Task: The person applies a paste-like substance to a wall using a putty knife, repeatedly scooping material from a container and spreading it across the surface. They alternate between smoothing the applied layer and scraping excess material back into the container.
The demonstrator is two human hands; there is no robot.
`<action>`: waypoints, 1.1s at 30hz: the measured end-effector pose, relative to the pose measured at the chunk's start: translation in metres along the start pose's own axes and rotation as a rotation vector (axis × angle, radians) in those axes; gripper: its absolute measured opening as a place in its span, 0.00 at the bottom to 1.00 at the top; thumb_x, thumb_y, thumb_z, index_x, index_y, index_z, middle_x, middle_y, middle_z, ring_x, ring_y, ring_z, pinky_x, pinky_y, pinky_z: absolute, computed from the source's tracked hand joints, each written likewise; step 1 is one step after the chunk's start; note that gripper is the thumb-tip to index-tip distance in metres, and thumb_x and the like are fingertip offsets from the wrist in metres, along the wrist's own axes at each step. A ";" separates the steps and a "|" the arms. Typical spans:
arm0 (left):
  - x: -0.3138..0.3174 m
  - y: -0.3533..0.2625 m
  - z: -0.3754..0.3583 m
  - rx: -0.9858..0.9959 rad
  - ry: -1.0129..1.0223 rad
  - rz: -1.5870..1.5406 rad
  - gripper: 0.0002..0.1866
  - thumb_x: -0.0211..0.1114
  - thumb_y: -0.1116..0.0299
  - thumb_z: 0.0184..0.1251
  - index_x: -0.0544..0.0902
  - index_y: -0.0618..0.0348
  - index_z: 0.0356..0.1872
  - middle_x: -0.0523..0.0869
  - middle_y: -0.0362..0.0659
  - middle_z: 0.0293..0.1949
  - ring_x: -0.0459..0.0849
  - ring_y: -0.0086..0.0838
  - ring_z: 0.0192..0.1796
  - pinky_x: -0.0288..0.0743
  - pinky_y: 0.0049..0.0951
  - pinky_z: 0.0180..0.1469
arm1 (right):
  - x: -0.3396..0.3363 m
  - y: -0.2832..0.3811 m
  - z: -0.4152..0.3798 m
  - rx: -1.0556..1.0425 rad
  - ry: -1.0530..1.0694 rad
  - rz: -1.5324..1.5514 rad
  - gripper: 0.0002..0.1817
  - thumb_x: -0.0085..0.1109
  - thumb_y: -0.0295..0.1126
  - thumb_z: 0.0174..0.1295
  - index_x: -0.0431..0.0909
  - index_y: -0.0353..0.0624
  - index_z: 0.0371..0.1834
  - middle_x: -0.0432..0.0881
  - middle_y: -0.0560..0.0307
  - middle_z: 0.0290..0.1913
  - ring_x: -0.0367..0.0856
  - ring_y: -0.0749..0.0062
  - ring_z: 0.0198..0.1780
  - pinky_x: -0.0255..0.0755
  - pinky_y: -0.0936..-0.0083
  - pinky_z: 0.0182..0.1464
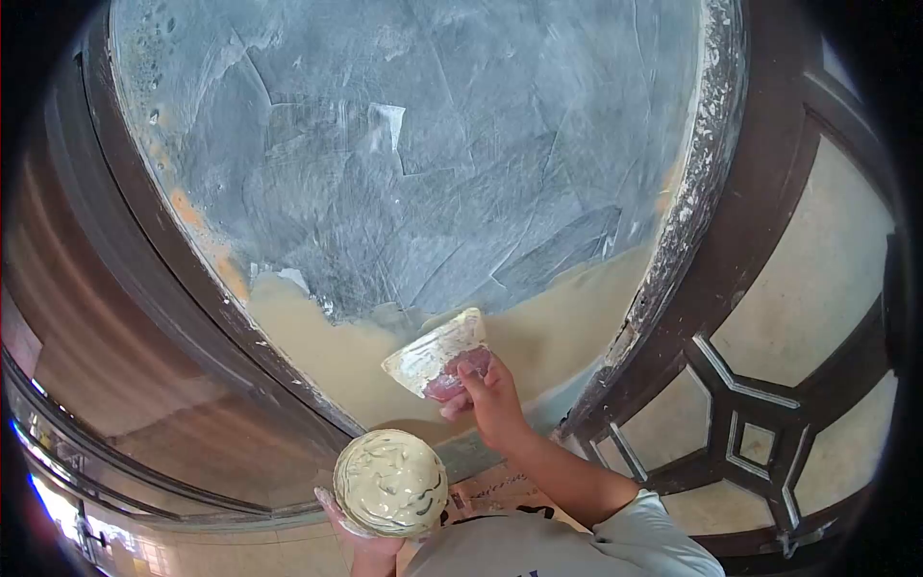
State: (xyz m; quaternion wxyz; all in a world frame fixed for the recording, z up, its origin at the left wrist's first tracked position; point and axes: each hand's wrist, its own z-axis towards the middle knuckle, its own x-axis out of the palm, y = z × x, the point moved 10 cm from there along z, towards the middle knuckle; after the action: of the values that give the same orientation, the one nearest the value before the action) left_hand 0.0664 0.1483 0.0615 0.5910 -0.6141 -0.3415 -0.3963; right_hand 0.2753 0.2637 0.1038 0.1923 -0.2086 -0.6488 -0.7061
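My right hand [490, 396] is closed around the reddish handle of a putty knife [440, 352]. Its wide blade is smeared with cream putty and is over the wall, near the border between the grey and beige areas; whether it touches cannot be told. Low in the view, my left hand [361, 539] supports a round tub of putty [390, 481] from below and the side. Cream putty fills the tub's top, with a dark streak at its right. The wall [461, 125] is blue-grey and scraped above, beige along the bottom.
Dark frames border the wall, the right one [700, 163] spotted with white. A dark panelled door [812, 269] with pale insets stands to the right. At left is a brown glossy panel [106, 317]. Tiled floor [240, 550] shows at the bottom.
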 end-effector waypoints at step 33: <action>-0.002 -0.016 0.000 -0.013 -0.001 0.175 0.45 0.25 0.29 0.70 0.61 0.55 0.74 0.64 0.50 0.73 0.67 0.47 0.71 0.61 0.50 0.73 | 0.020 -0.035 -0.013 0.044 -0.097 0.033 0.12 0.51 0.36 0.74 0.70 0.39 0.52 0.81 0.56 0.42 0.82 0.73 0.24 0.78 0.78 0.26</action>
State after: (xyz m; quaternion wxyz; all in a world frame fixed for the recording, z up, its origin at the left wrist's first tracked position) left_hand 0.0513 0.1490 0.0673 0.6192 -0.6457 -0.2840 -0.3449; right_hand 0.2389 0.2534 0.0846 0.1768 -0.2488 -0.6694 -0.6773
